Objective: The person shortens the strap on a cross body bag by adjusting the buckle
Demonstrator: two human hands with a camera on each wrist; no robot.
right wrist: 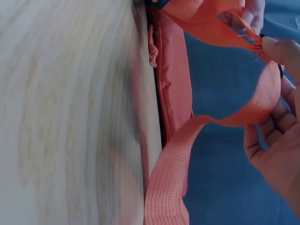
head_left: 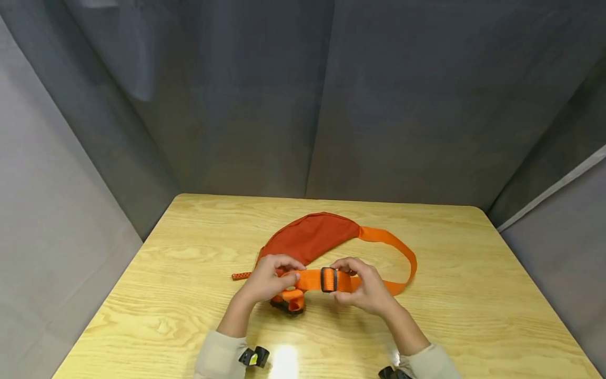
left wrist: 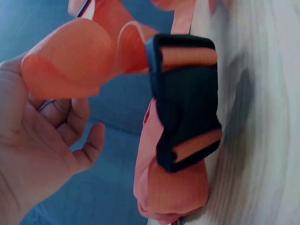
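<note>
A red-orange waist bag (head_left: 312,237) lies on the table with its bright orange strap (head_left: 400,247) looping out to the right. My left hand (head_left: 267,279) pinches the strap left of a black slider (head_left: 323,280), thumb in front and fingers behind. On the slider's right, my right hand (head_left: 370,290) grips the webbing, its thumb right at the slider's edge in the right wrist view. The stretch between the hands is raised toward me. Below my left hand hangs a fastened black side-release buckle (left wrist: 190,96), close over the table.
A patterned red cord end (head_left: 241,276) sticks out left of the bag. The bag's zipper has a knotted cord pull (right wrist: 153,49). The wooden table (head_left: 156,316) extends around the bag, with a grey curtain (head_left: 312,105) behind its far edge.
</note>
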